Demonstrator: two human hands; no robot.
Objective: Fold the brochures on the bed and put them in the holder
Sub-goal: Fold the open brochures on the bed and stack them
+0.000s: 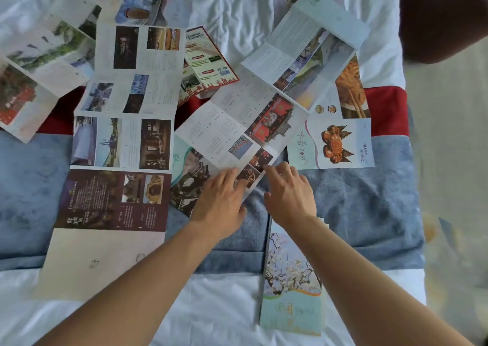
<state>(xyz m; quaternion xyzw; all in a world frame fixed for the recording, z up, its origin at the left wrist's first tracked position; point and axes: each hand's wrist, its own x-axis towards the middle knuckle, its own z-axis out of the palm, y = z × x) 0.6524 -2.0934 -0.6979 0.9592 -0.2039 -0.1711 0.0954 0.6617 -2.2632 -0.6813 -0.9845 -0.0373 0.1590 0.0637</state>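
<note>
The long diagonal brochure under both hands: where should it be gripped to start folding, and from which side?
Grip the long diagonal brochure at its near end panel, coming from the bottom edge, where the left hand and right hand already rest. That corner overhangs the blue blanket, so fingers can probably slip under it, and the creases run crosswise.

Two bare forearms are seen, with no sleeves worn. The left hand (220, 208) and the right hand (289, 195) are uncovered. Slender fingers (232, 180) with short nails are shown.
</note>
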